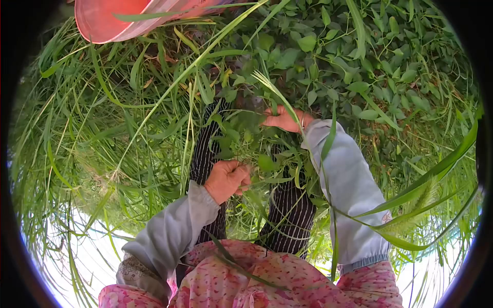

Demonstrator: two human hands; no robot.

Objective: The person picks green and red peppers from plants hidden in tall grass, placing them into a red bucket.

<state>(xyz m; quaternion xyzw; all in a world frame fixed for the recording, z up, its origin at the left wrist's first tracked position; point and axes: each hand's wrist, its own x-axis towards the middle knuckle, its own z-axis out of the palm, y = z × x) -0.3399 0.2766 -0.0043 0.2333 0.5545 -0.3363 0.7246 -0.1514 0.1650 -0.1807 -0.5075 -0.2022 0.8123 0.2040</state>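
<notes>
My left hand is closed, with the fingers curled in and the thumb over them, low among green stems in front of my left knee. What it holds, if anything, is hidden. Farther forward and to the right, my right hand reaches into leafy green plants. Its fingers are bent together, and leaves and shade partly cover their tips, so I cannot make out what is between them. A pale-tipped grass stalk crosses in front of this hand.
A pink-red plastic tub lies at the far left, its opening partly visible. Tall grass fills the left side, and broad-leaved plants cover the right. Long grass blades arch across near my right sleeve. My striped trouser legs stand among the plants.
</notes>
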